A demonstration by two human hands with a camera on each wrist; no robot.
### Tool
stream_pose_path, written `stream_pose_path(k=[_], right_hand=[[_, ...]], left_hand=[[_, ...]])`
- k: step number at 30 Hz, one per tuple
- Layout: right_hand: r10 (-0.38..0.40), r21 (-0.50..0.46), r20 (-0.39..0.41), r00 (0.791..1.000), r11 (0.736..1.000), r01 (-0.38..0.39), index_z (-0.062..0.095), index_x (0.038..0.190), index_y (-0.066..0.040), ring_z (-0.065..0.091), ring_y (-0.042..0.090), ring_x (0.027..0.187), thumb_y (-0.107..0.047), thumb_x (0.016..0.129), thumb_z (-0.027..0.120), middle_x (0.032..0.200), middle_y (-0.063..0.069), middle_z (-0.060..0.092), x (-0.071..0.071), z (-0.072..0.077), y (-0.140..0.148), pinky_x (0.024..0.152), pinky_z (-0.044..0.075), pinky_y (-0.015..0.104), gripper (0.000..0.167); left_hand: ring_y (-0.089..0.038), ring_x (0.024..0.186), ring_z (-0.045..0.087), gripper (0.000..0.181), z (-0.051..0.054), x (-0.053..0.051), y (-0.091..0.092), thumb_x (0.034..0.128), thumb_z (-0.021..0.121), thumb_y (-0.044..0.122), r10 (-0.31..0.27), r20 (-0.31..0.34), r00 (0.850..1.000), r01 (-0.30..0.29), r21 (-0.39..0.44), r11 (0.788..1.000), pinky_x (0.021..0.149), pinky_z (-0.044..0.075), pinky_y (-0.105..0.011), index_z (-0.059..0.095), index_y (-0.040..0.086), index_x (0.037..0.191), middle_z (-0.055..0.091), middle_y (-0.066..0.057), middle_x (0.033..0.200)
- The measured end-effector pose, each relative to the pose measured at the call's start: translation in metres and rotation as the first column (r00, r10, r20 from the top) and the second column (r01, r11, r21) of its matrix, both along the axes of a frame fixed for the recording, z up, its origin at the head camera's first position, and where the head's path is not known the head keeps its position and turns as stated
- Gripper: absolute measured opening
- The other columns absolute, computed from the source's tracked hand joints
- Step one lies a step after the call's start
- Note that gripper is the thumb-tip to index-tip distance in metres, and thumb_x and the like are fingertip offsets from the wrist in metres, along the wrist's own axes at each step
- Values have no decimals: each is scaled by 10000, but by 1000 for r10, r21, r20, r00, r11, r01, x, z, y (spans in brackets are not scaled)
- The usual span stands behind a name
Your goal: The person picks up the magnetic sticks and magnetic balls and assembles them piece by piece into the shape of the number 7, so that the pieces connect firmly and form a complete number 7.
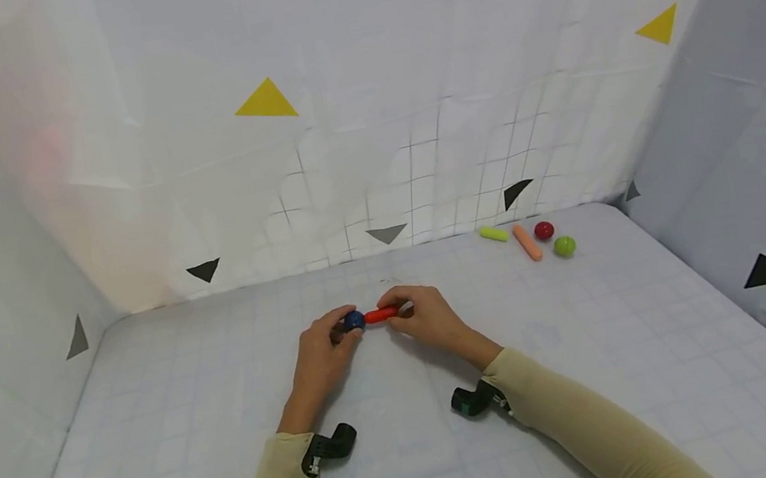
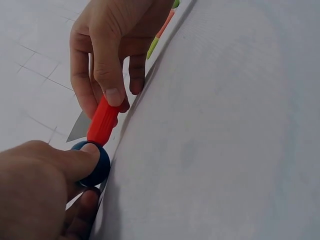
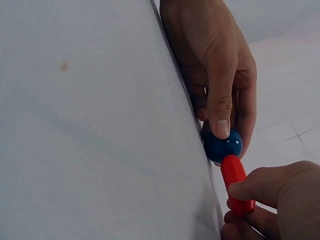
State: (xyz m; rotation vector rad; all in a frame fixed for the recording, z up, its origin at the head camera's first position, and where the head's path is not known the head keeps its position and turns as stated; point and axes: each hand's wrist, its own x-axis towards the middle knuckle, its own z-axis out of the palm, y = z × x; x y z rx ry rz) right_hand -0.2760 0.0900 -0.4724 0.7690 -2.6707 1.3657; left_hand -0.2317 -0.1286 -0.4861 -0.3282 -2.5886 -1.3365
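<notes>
In the head view my left hand (image 1: 322,357) grips a dark blue ball (image 1: 354,321) between thumb and fingers at the middle of the table. My right hand (image 1: 430,318) pinches a red stick-shaped piece (image 1: 381,315) from its right side. The left wrist view shows the end of the red piece (image 2: 102,122) against the blue ball (image 2: 96,167), with the left thumb on the ball. In the right wrist view the blue ball (image 3: 223,145) and the red piece (image 3: 235,175) meet end to end; whether they are joined cannot be told.
At the back right of the table (image 1: 634,332) lie a yellow-green stick (image 1: 493,234), an orange stick (image 1: 527,243), a dark red ball (image 1: 544,231) and a green ball (image 1: 564,246). White sheets with yellow and dark triangles hang behind and at the sides.
</notes>
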Motion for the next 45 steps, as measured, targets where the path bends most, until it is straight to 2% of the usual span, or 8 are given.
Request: stream_pose_path(k=[3, 16, 22, 27, 36, 45], right_hand=[[1, 7, -1, 1000, 1000, -1, 750, 1124, -63, 682, 194, 973, 38, 887, 778, 1082, 26, 738, 0, 2, 1, 825, 583, 333, 260], [-63, -7, 7, 998, 998, 63, 750, 1109, -62, 677, 161, 944, -87, 953, 746, 1052, -6, 731, 0, 2, 11, 819, 580, 349, 158], [-114, -41, -35, 993, 993, 112, 754, 1109, -49, 667, 178, 963, -97, 963, 756, 1042, -9, 736, -2, 9, 23, 807, 579, 386, 154], [-149, -55, -87, 985, 988, 145, 764, 1090, -49, 680, 191, 968, -74, 963, 753, 1035, 11, 751, -8, 18, 32, 794, 577, 406, 130], [-195, -73, -115, 974, 980, 187, 762, 1093, -54, 681, 210, 978, -64, 955, 756, 1048, 28, 754, -15, 30, 50, 807, 577, 441, 138], [-227, -57, -129, 965, 974, 221, 758, 1115, -36, 682, 218, 986, -68, 959, 755, 1066, 50, 756, -20, 37, 65, 808, 572, 439, 159]], left_hand=[[-230, 912, 644, 405, 1, 0, -1, 959, 771, 94, 3, -6, 1000, -3, -4, 1000, 821, 539, -429, 685, 80, 1354, 717, -109, 1077], [-230, 941, 609, 403, 1, 2, 2, 966, 759, 99, 42, 48, 998, -42, 2, 999, 846, 540, -415, 685, 119, 1361, 690, -90, 1103], [-230, 961, 607, 408, 1, 3, 3, 975, 748, 108, 39, 71, 997, -39, -4, 999, 859, 537, -417, 674, 121, 1376, 686, -91, 1131], [-235, 975, 636, 409, 2, 3, 2, 971, 750, 101, 31, 53, 998, -32, 10, 999, 869, 539, -433, 675, 106, 1373, 695, -121, 1181], [-228, 977, 633, 409, -2, 4, 1, 973, 747, 101, 23, 46, 999, -23, 2, 1000, 866, 544, -431, 670, 105, 1375, 693, -113, 1178], [-238, 974, 617, 404, 2, 4, -1, 979, 743, 108, 26, 47, 999, -26, 2, 1000, 870, 536, -421, 670, 113, 1377, 689, -112, 1187]])
